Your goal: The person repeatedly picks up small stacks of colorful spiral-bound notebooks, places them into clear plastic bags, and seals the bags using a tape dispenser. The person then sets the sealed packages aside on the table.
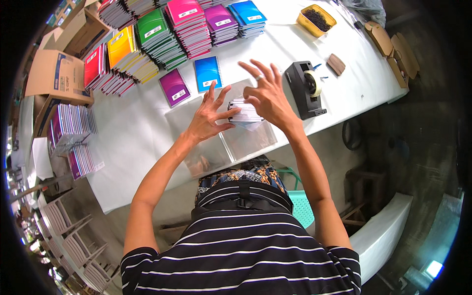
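A small stack of notebooks (246,115) stands between my hands, its white page edges facing up and clear plastic showing at its near side. My left hand (209,115) is at the stack's left, with forefinger and thumb against it and the other fingers spread. Over the stack's right end is my right hand (270,98), fingers raised and apart, with a ring on one; its thumb is partly hidden. Clear plastic sheets (250,140) lie under and around the stack. Just beyond lie a blue notebook (206,71) and a purple notebook (173,87), both flat.
A black tape dispenser (297,91) stands right of my right hand, near a brown block (336,64). Farther back is a yellow tub (316,20) of dark strands. Tall notebook piles (187,29) line the far left, beside cardboard boxes (59,73). An opened carton (388,49) sits far right.
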The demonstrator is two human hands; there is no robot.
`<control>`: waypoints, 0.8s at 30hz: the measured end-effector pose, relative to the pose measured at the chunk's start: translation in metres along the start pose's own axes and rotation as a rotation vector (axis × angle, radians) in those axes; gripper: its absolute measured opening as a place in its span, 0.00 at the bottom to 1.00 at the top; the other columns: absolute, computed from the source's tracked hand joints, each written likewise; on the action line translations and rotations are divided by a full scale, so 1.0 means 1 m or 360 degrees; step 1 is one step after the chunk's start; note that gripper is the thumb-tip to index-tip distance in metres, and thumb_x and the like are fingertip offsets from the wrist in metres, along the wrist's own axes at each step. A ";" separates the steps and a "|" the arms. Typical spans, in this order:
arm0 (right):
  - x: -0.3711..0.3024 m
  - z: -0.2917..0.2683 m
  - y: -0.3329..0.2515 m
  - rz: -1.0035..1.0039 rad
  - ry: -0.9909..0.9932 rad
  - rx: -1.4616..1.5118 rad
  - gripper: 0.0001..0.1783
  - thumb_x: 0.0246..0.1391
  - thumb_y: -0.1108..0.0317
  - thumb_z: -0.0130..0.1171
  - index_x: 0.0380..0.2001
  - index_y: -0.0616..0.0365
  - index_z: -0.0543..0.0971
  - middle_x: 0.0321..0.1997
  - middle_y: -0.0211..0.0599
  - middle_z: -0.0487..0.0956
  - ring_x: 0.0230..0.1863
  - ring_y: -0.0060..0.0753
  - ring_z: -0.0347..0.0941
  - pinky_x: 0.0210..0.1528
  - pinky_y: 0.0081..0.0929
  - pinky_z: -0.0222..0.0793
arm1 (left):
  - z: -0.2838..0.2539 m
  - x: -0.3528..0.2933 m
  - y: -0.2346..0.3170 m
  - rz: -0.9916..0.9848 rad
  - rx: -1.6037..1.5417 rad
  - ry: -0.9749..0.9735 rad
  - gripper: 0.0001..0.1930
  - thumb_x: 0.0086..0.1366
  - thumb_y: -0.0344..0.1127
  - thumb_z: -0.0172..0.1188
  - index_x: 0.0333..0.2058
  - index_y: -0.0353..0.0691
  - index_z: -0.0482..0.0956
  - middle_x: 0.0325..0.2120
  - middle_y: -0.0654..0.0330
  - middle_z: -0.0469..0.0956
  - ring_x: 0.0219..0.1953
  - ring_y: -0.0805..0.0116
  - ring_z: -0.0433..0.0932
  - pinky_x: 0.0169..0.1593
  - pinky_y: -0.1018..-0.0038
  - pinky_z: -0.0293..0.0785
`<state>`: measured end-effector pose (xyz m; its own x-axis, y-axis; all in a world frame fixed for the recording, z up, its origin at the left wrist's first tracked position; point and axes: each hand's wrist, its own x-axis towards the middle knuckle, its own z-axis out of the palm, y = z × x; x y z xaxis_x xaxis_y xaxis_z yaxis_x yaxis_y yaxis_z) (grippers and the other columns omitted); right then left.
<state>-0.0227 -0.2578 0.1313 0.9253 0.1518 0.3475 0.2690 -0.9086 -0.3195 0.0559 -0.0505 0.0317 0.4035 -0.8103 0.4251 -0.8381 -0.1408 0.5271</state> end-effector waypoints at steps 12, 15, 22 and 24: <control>-0.020 0.014 -0.051 0.0998 -0.0297 0.0325 0.25 0.53 0.56 0.66 0.42 0.60 0.65 0.24 0.46 0.80 0.27 0.50 0.78 0.30 0.42 0.70 | 0.015 -0.030 0.006 -0.0403 -0.0489 0.0255 0.29 0.45 0.39 0.75 0.49 0.69 0.81 0.70 0.63 0.51 0.73 0.52 0.36 0.72 0.54 0.48; -0.018 0.017 -0.049 0.0922 0.0067 0.0692 0.19 0.54 0.68 0.64 0.41 0.62 0.65 0.25 0.43 0.79 0.25 0.39 0.77 0.28 0.34 0.71 | 0.013 -0.028 0.005 -0.0397 -0.0440 0.0243 0.30 0.45 0.37 0.75 0.50 0.69 0.80 0.70 0.63 0.50 0.73 0.52 0.36 0.72 0.55 0.48; -0.018 -0.019 -0.016 0.0585 0.0189 0.0635 0.26 0.47 0.64 0.70 0.43 0.60 0.67 0.31 0.38 0.79 0.30 0.38 0.76 0.37 0.34 0.69 | 0.014 -0.024 0.005 -0.0386 -0.0445 0.0284 0.31 0.46 0.33 0.75 0.50 0.67 0.80 0.71 0.60 0.50 0.73 0.52 0.36 0.70 0.56 0.51; -0.019 -0.009 -0.023 0.0579 0.0023 0.0424 0.33 0.41 0.58 0.75 0.46 0.62 0.69 0.31 0.40 0.80 0.29 0.41 0.76 0.36 0.36 0.71 | 0.015 -0.025 0.009 -0.0447 -0.0509 0.0312 0.30 0.47 0.33 0.74 0.50 0.66 0.80 0.70 0.59 0.50 0.73 0.52 0.37 0.70 0.57 0.52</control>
<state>-0.0490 -0.2430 0.1398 0.9691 -0.1660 0.1825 -0.0116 -0.7696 -0.6385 0.0325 -0.0403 0.0147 0.6862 -0.6386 0.3482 -0.5434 -0.1319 0.8290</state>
